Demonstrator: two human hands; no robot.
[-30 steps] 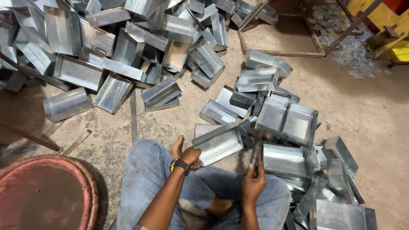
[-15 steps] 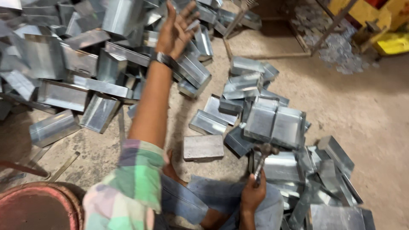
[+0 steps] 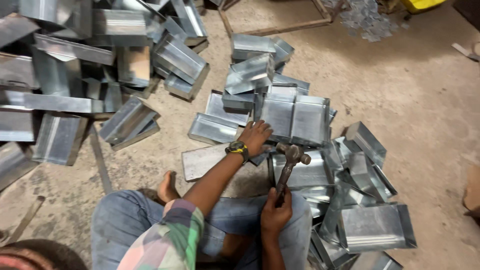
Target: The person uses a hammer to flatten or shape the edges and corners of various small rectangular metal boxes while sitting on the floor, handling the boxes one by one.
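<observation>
The right hand (image 3: 276, 212) is closed around the handle of a hammer (image 3: 290, 165), whose head stands upright just above a flat-lying metal tray (image 3: 300, 175) in front of the knees. The left hand (image 3: 256, 137), wearing a wristwatch (image 3: 237, 148), reaches forward with fingers spread and rests on the near edge of a pair of folded trays (image 3: 295, 120); it grips nothing. A flat metal sheet (image 3: 200, 161) lies on the floor (image 3: 410, 90) just left of that forearm. Formed trays lie in a loose heap to the right (image 3: 375, 227). A much larger stack of trays (image 3: 65, 75) covers the far left. Judging by both piles, much forming is done; the tray under the hammer remains in hand.
</observation>
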